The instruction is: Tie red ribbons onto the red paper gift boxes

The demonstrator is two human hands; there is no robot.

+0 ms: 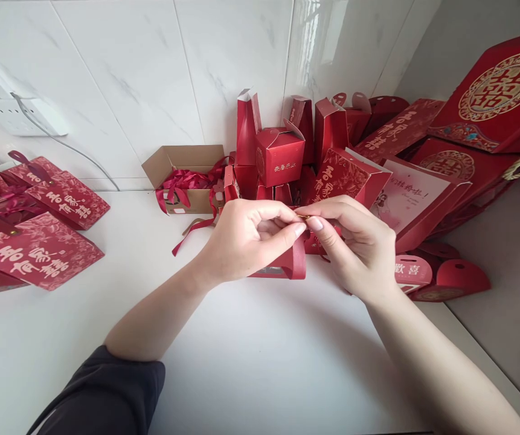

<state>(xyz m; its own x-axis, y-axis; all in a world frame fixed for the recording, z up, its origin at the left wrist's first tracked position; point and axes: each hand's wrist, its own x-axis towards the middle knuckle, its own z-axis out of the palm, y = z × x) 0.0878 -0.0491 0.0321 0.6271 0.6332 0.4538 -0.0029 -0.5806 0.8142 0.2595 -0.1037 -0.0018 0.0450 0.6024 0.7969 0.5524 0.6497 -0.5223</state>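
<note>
In front of me both hands meet fingertip to fingertip above the white tabletop (250,338). A tiny gold-coloured metal piece (304,216) is pinched there between the thumbs and index fingers. My left hand (250,241) is closed on one side of it, my right hand (359,248) on the other. Most of the piece is covered by the fingers, so its exact kind cannot be made out. Just behind and below the left hand lies a red box (298,263) with a window-like panel, partly hidden by that hand.
Several red gift bags (55,251) with ribbon handles and gold studs stand at the left. A cardboard box (196,202) holds dark red ribbons. Red boxes (280,157) crowd against the tiled wall, and larger ones (499,96) are stacked at right. A cable runs from a socket (28,118).
</note>
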